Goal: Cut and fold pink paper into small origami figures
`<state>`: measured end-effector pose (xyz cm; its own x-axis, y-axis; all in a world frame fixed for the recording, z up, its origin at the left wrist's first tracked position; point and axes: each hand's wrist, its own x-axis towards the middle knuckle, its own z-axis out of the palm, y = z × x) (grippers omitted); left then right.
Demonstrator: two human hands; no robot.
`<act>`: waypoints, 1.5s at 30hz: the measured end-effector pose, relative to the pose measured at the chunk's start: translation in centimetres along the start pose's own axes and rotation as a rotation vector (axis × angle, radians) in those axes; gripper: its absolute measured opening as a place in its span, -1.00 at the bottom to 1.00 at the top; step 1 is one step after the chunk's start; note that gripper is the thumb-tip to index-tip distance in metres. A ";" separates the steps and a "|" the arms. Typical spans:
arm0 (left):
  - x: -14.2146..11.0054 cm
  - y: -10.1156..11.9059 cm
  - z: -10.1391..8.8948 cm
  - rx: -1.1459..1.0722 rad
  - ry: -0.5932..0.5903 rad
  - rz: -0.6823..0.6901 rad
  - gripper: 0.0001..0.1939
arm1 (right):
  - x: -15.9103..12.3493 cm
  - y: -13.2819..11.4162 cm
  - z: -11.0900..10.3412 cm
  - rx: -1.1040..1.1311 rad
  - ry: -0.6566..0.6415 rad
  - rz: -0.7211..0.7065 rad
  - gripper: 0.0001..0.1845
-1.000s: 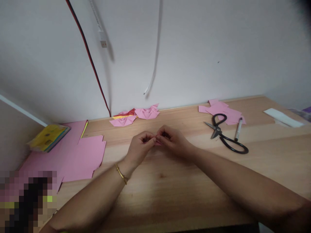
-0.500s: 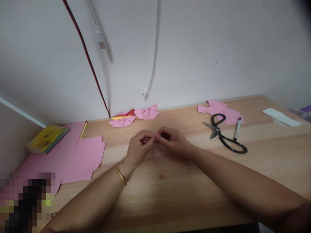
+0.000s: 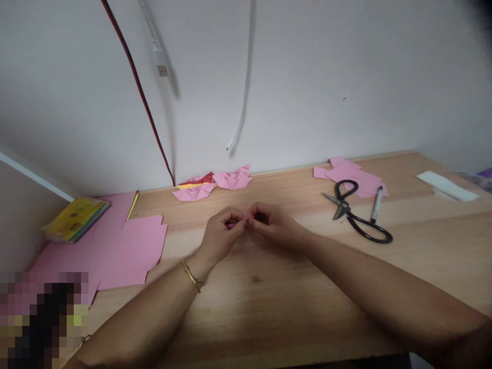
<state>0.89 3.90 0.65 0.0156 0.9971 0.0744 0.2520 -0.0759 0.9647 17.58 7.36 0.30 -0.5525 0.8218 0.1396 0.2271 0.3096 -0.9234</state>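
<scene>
My left hand [image 3: 221, 230] and my right hand [image 3: 272, 223] meet over the middle of the wooden table. Both are closed, thumbs and fingertips pinched together on a small piece of pink paper [image 3: 231, 225]. Only a sliver of the paper shows inside my left fingers; the rest is hidden, so its shape cannot be made out. Behind my hands, against the wall, lie folded pink paper pieces [image 3: 232, 180], with a red and yellow folded piece [image 3: 198, 181] among them.
At right lie black-handled scissors [image 3: 343, 206], a marker [image 3: 377, 205], pink paper pieces [image 3: 348, 174] and a white strip [image 3: 446, 185]. Pink sheets [image 3: 126, 251], a yellow packet [image 3: 79, 218] and a yellow pencil [image 3: 132, 205] are at left. Cables [image 3: 134, 82] hang along the wall.
My fingertips have drawn slightly closer together over the pink paper, and less of it shows between them. Everything on the table stays in place.
</scene>
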 end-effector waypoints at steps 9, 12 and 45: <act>0.3 0.5 -0.4 -0.167 -0.118 -0.087 -0.89 | 0.2 0.1 -0.5 0.048 -0.047 0.004 -0.85; 0.3 0.5 -0.4 -0.166 -0.076 -0.101 -0.90 | 0.3 0.1 -0.6 0.065 -0.077 0.040 -0.85; 0.0 -0.4 0.9 -0.532 -0.054 -0.126 -0.86 | 0.3 -0.2 0.0 0.142 0.094 0.049 -0.82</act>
<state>1.66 3.89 0.02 0.0701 0.9963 -0.0499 -0.2683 0.0671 0.9610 17.36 7.57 0.55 -0.4645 0.8774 0.1198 0.1325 0.2026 -0.9703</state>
